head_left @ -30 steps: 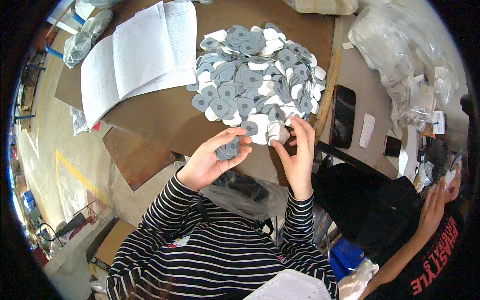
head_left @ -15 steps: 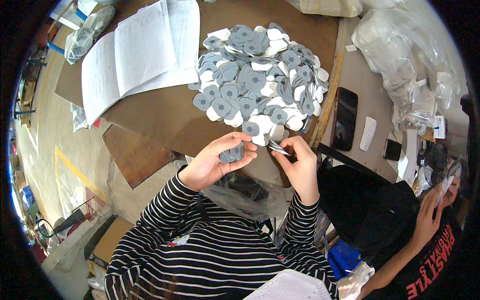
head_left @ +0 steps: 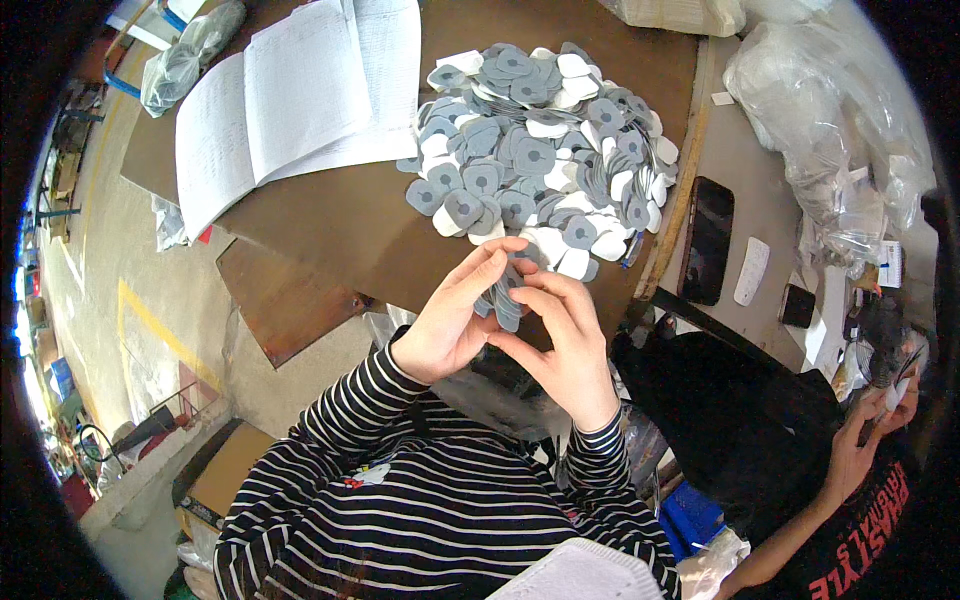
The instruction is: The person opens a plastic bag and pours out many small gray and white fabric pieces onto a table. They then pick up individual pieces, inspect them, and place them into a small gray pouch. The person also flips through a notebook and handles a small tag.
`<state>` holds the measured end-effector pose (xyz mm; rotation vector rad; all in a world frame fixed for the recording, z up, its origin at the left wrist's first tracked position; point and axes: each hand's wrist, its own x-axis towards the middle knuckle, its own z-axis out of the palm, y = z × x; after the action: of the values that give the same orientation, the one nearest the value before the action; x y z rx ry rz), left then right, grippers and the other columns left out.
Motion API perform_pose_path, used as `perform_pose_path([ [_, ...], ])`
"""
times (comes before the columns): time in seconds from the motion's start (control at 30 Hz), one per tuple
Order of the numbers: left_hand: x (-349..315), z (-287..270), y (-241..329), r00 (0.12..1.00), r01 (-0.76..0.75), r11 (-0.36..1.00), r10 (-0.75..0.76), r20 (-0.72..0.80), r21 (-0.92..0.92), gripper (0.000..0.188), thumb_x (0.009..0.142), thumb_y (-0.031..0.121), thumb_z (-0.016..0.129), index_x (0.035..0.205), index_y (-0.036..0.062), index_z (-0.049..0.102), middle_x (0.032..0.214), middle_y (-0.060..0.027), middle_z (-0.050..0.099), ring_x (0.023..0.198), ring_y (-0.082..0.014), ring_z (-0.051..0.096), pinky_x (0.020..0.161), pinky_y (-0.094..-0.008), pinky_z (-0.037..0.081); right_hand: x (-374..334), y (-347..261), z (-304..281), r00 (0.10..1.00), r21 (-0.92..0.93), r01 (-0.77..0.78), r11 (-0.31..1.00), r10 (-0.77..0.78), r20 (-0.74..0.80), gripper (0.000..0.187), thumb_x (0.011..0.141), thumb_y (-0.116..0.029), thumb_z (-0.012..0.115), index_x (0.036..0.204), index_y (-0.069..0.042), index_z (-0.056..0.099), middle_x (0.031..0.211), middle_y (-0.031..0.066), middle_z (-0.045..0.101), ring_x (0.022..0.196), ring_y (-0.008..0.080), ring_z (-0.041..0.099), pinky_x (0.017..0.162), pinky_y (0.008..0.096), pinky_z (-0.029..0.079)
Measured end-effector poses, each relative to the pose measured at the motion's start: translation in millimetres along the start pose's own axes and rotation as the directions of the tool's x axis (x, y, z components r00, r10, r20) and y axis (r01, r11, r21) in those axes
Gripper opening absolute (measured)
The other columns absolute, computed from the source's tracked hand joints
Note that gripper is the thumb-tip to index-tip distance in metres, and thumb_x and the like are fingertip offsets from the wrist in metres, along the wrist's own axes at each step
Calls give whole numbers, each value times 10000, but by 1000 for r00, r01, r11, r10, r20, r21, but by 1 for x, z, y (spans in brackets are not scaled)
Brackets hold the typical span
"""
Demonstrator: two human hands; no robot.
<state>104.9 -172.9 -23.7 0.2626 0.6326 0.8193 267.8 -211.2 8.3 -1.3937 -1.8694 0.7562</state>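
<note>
Between my two hands is a small stack of grey, rounded-square pads (head_left: 507, 308), held just in front of the near edge of a big heap. My left hand (head_left: 452, 312) wraps round the stack from the left, thumb and fingers closed on it. From the right, my right hand (head_left: 562, 345) pinches the same stack, its fingers on top and thumb below. The heap of grey and white pads (head_left: 535, 155) spreads over the brown table; its grey faces carry a dark round spot with a short slit. Fingers partly cover the held stack.
Open paper sheets with handwriting (head_left: 305, 95) lie left of the heap. On the right, past a wooden edge strip (head_left: 680, 190), are a dark phone (head_left: 707, 240), a white slip (head_left: 750, 270) and clear plastic bags (head_left: 820, 130). A co-worker's hand (head_left: 855, 450) holds something pale at far right.
My right hand has moved left and brought its few pads against the stack in my left hand. Both hands now meet on one stack. The view has shifted slightly.
</note>
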Motion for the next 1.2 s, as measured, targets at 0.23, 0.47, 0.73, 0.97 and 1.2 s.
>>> perform_pose_path([
  [0.23, -7, 3, 6, 981, 183, 983, -184, 63, 17, 469, 1036, 279, 572, 1435, 88, 417, 1244, -62, 563, 1106, -168, 589, 942, -325, 532, 8, 3, -5, 997, -66, -18, 998, 23, 77, 771, 710, -176, 845, 1406, -81, 526, 1369, 140, 558, 1258, 337, 529, 1068, 460, 400],
  [0.47, -11, 7, 13, 976, 186, 972, -199, 85, 144, 702, 1007, 257, 621, 1571, 113, 230, 1426, -114, 455, 1260, -212, 529, 1008, -373, 513, 10, 2, -5, 988, 62, 22, 998, -31, 148, 852, 670, -77, 874, 1435, -58, 500, 1308, 150, 614, 1191, 345, 591, 981, 433, 492],
  [0.73, -15, 6, 14, 957, 258, 958, -271, 102, 128, 856, 965, 130, 660, 1600, 226, 95, 1437, -110, 402, 1275, -231, 503, 1031, -405, 485, 10, -7, -1, 988, 124, 10, 992, -28, 149, 784, 682, -68, 853, 1401, -74, 541, 1243, 130, 659, 1114, 333, 643, 927, 415, 534],
  [0.97, -13, 0, 15, 981, 193, 973, -193, -14, 126, 835, 906, 80, 639, 1579, 248, 174, 1197, -95, 522, 1082, -239, 537, 839, -360, 524, 9, 3, -9, 986, 366, 58, 929, -111, 125, 838, 727, -223, 867, 1444, -47, 470, 1395, 156, 552, 1290, 321, 536, 1073, 438, 440],
  [1.2, -15, -15, 37, 992, 90, 995, -86, 89, -40, 198, 1010, 197, 585, 1116, 39, 530, 1141, -131, 506, 1036, -239, 565, 754, -241, 556, -25, 56, -54, 842, 907, 372, -197, 484, -240, 527, 1079, -318, 426, 1554, -137, 285, 1493, 178, 455, 1301, 282, 531, 1164, 435, 371],
])
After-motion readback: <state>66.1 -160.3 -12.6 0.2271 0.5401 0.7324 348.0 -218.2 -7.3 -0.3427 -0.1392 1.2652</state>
